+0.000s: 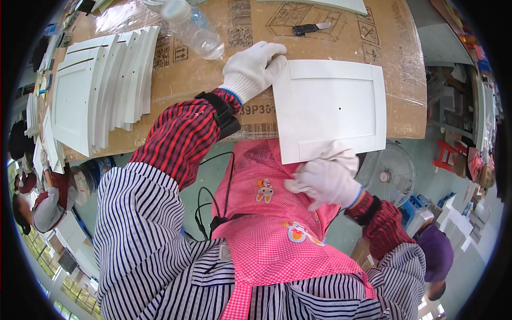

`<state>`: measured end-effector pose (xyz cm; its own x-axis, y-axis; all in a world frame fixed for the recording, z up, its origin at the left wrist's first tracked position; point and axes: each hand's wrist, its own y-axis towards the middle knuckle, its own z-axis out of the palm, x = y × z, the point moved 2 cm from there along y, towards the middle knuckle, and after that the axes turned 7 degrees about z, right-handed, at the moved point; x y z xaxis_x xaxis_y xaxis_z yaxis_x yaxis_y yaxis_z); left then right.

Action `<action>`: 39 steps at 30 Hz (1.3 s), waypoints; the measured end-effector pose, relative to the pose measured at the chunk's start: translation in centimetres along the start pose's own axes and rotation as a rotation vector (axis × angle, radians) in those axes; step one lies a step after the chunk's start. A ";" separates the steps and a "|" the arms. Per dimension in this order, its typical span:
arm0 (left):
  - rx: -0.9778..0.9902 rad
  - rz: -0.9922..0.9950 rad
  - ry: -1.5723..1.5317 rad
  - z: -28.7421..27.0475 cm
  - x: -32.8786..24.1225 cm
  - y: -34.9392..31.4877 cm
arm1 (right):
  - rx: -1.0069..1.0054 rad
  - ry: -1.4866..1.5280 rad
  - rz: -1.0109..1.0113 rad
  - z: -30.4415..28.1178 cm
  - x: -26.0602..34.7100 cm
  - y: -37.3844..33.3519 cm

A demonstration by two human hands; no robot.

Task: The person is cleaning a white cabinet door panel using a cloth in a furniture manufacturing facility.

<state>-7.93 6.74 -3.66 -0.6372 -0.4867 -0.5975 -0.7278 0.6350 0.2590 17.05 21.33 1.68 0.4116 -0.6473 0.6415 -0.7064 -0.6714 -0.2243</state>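
A white framed panel [336, 109], like a cabinet door with a small dark hole, lies on the cardboard-covered table and juts over its near edge. My left hand [253, 70], in a white knit glove, is closed at the panel's far left corner, thumb against the edge. At the panel's near edge my right hand [326, 180], also gloved, is closed on a bunched off-white cloth [343, 154]. Its fingers are partly hidden in the folds.
To the left, several similar white panels [77, 104] lean in a row. A clear plastic bottle [194, 31] lies beyond my left hand, and a black-handled scraper [312, 28] at the far side. A floor fan [392, 173] stands right; other people [50, 205] are at the sides.
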 end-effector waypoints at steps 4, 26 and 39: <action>0.037 -0.043 -0.019 0.0 0.3 -0.1 | -0.688 -0.087 0.276 -3.9 -2.0 -0.5; 0.078 -0.064 0.005 0.7 0.1 0.8 | -0.761 -0.293 0.494 -4.7 -4.6 10.0; 0.001 -0.003 0.099 0.4 1.3 0.2 | -0.537 -0.331 0.217 -3.8 -2.9 0.9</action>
<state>-8.82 6.51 -4.72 -0.6571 -0.5452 -0.5205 -0.7294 0.6343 0.2564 13.07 23.97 2.42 0.3226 -0.8816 0.3447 -0.9465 -0.2959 0.1290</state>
